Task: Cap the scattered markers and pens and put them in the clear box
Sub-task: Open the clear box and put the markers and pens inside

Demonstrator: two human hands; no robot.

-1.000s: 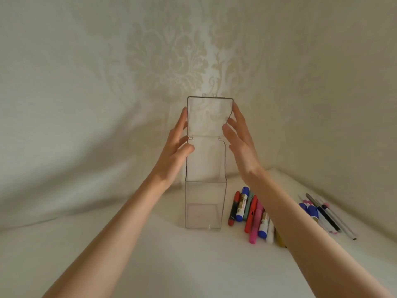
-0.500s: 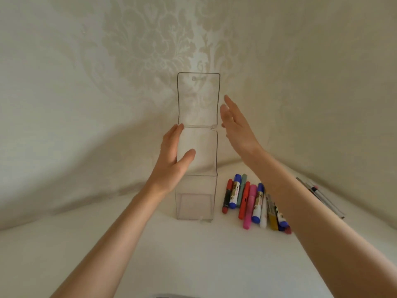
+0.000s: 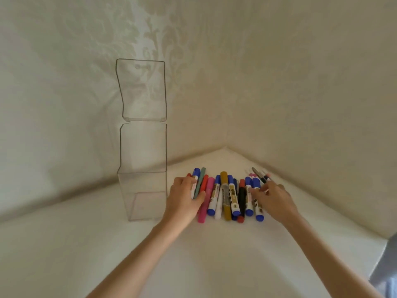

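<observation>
A tall clear box stands upright on the white surface, its hinged lid swung up above it; the box holds nothing. To its right lies a row of several markers in blue, red, pink, gold and black, with thin pens at the far right end. My left hand grips the leftmost markers, a blue-capped white one and a grey-green one, thumb beneath them. My right hand reaches over the right end, its spread fingertips touching blue-capped markers and the thin pens.
Two patterned cream walls meet in a corner just behind the markers, close on the right. The box stands near the left wall. A grey object shows at the lower right edge. White surface stretches in front.
Both hands let go of the box and its lid and dropped to the markers. The lid stays up. My view shifted right and down.
</observation>
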